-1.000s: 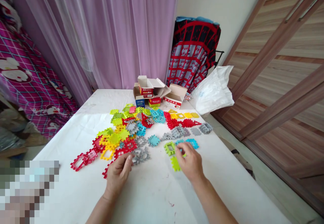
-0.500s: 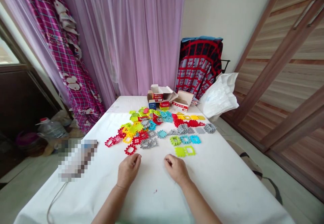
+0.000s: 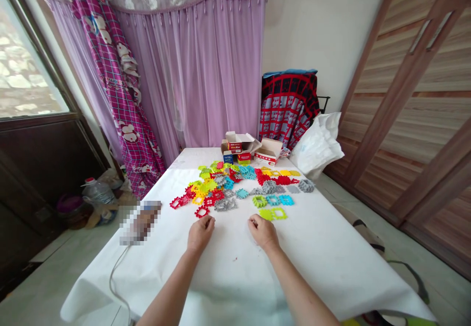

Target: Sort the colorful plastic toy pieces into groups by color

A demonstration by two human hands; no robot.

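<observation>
My left hand (image 3: 200,232) rests on the white tablecloth (image 3: 235,286) in a loose fist, with nothing seen in it. Just beyond it lies a red open-frame toothed plastic piece (image 3: 202,211), beside grey interlocking pieces (image 3: 225,204). Across a short gap, my right hand (image 3: 264,230) is also closed on the cloth, and no object shows in its fingers. Two lime-green flat pieces (image 3: 273,213) lie right behind it. Farther back are a green ring-like piece (image 3: 259,201) and blue frame pieces (image 3: 279,200). A mixed heap of toothed pieces (image 3: 209,184) spreads over the left middle.
Small open cardboard boxes (image 3: 243,150) stand at the far table edge, with a white plastic bag (image 3: 317,144) to their right. A blurred-out object (image 3: 142,222) with a cable (image 3: 114,277) lies at the left edge. Red and yellow pieces (image 3: 277,177) and grey cubes (image 3: 306,185) sit back right.
The head view has tilted up and turned slightly left, so more curtain and window show. Both hands stay closed on the cloth, and the pieces keep their places.
</observation>
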